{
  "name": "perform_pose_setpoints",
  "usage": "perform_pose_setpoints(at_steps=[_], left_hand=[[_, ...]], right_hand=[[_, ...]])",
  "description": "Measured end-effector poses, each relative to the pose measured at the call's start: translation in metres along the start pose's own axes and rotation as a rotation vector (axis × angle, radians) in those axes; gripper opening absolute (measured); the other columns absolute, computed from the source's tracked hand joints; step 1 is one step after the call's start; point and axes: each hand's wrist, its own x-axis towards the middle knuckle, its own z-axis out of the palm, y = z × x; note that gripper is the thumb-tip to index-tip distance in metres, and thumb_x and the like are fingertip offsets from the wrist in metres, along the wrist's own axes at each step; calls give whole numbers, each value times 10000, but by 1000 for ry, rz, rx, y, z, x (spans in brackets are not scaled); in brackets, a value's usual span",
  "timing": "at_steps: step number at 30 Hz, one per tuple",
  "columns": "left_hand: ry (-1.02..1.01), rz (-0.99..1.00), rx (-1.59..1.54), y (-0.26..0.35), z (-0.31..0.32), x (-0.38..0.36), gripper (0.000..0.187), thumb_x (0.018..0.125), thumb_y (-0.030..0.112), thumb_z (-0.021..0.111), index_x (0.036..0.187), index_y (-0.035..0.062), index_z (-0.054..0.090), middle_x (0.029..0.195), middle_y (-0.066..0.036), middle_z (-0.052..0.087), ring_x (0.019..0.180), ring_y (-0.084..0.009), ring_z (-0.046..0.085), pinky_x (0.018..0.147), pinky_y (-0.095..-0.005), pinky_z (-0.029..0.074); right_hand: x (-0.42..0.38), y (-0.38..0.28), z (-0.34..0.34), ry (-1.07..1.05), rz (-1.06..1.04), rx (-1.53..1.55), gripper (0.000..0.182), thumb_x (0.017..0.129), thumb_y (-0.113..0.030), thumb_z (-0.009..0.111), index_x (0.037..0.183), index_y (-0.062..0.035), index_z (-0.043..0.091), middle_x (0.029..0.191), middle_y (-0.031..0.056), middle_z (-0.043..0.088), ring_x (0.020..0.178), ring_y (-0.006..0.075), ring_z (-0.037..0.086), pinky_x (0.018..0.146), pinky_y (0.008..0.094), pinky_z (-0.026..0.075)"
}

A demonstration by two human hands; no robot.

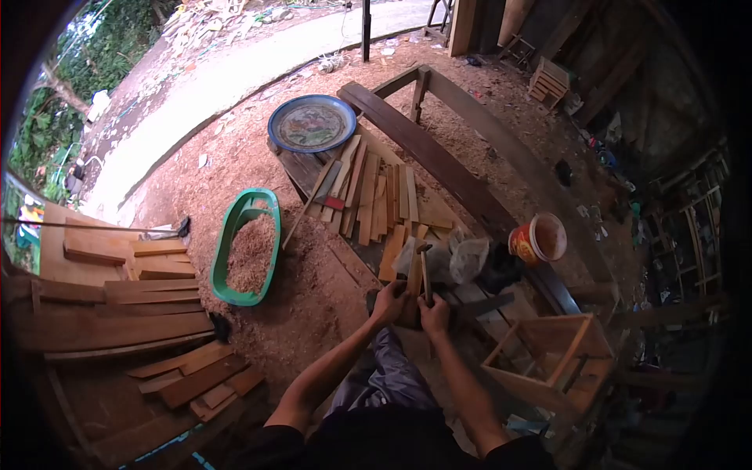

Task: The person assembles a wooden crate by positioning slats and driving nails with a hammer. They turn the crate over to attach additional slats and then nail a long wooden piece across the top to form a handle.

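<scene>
My right hand [435, 315] is closed around the handle of a hammer [425, 272], whose head points away from me. Close beside it, my left hand [388, 304] has its fingers pinched together at a piece of wood [410, 312]; whatever small thing they hold is too small to make out. Just beyond the hands lie a wooden strip [393, 254] and a crumpled clear plastic bag [468, 260]. Many thin wooden strips [380, 196] are laid side by side farther along the low bench.
A green plastic tub [272, 270] of wood shavings stands left, with stacked boards [168, 323] beyond. A blue-rimmed round tray [312, 144] rests on the bench's far end. At right are a bucket [521, 244], a long dark beam [439, 163] and a wooden box frame [526, 384].
</scene>
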Motion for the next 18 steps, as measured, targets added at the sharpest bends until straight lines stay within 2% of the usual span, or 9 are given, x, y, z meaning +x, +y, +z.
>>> perform_pose_setpoints(at_steps=[2,3,5,8,11,14,17,18], left_hand=[[21,-2,48,-3,5,0,383,841,110,610,1207,15,547,1021,-142,642,912,-228,632,811,-329,499],[-4,-124,97,-16,-35,43,386,840,111,609,1208,13,546,1013,-141,644,896,-222,635,798,-327,502],[-69,-217,49,-8,-36,92,391,838,114,608,1209,9,544,997,-141,646,865,-211,639,770,-324,509],[-102,-283,13,-20,-38,133,405,834,137,614,1213,14,545,980,-142,651,844,-198,642,755,-322,512],[-119,-252,110,-44,-40,169,444,793,159,643,1208,28,559,998,-146,655,838,-289,651,771,-359,511],[-49,-209,173,-53,-36,194,358,803,152,629,1132,18,593,956,-164,642,823,-321,639,763,-390,503],[138,-160,221,-74,-33,225,365,806,143,615,1119,-26,532,1002,-224,588,913,-378,598,790,-417,479],[185,-194,249,-71,-34,231,391,799,147,624,1122,-35,499,1018,-241,566,943,-395,578,798,-425,471]], right_hand=[[8,16,6,34,-75,-62,227,790,-194,658,840,22,607,753,215,618,775,344,640,657,388,469],[47,10,60,-17,-33,-29,228,792,-192,654,838,25,604,755,218,618,778,357,634,657,394,469],[100,15,69,1,-73,-85,230,795,-190,648,834,31,598,757,222,616,786,382,622,658,406,469],[139,12,85,-118,93,-64,243,807,-197,635,866,36,601,784,237,617,813,411,605,673,430,470],[165,13,99,-136,137,-163,240,820,-189,620,897,38,606,798,245,617,829,420,599,676,447,468],[185,25,106,-137,163,-269,254,853,-176,574,987,39,598,836,263,617,855,422,599,701,465,472],[203,31,113,-75,107,-144,250,856,-180,571,968,43,588,814,261,617,826,427,603,689,471,470],[210,31,115,-83,147,-140,248,856,-182,573,958,43,586,806,261,616,817,429,603,681,472,468]])
